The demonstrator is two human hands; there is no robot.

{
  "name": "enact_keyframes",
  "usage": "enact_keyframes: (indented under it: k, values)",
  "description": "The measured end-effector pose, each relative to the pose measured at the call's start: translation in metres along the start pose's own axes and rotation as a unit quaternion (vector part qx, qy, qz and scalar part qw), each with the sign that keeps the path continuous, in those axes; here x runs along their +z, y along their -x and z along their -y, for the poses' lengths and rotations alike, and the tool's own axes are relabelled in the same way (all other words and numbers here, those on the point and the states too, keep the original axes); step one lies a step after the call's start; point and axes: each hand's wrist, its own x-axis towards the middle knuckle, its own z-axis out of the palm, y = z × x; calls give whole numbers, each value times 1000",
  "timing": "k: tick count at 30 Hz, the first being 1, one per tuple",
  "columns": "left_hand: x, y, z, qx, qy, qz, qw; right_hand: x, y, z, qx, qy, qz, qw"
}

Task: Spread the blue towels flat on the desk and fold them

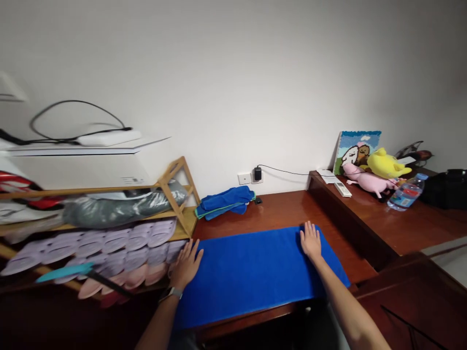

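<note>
A blue towel (251, 272) lies spread flat on a reddish-brown wooden desk (280, 209), its near edge reaching the desk's front edge. My left hand (186, 265), with a watch on the wrist, rests on the towel's left edge, fingers stretched out. Near the towel's far right corner, my right hand (311, 240) lies flat with its fingers spread. Neither hand grips anything. Behind the towel, against the wall, sits a crumpled blue cloth (226, 201) with green edging.
At left stands a wooden rack (182, 194) with several lilac slippers (124, 238) and a white box (80, 170). On the raised right surface are a remote (343, 189), plush toys (372, 182) and a water bottle (406, 193). A black charger (257, 173) is plugged into the wall.
</note>
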Motion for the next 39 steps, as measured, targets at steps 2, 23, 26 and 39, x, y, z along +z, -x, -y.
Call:
enact_keyframes:
  k: [2,23,26,39]
  values:
    - [-2,29,5,17,27,-45,998,8,42,39,-110,-61,-20,992]
    - [-4,112,0,91,44,-89,991,-2,151,139,-300,-181,101,931]
    - [-5,38,-27,124,31,-35,991,1,120,185,-314,-155,99,932]
    - [64,-21,7,44,-56,19,997,37,-3,69,-108,25,102,989]
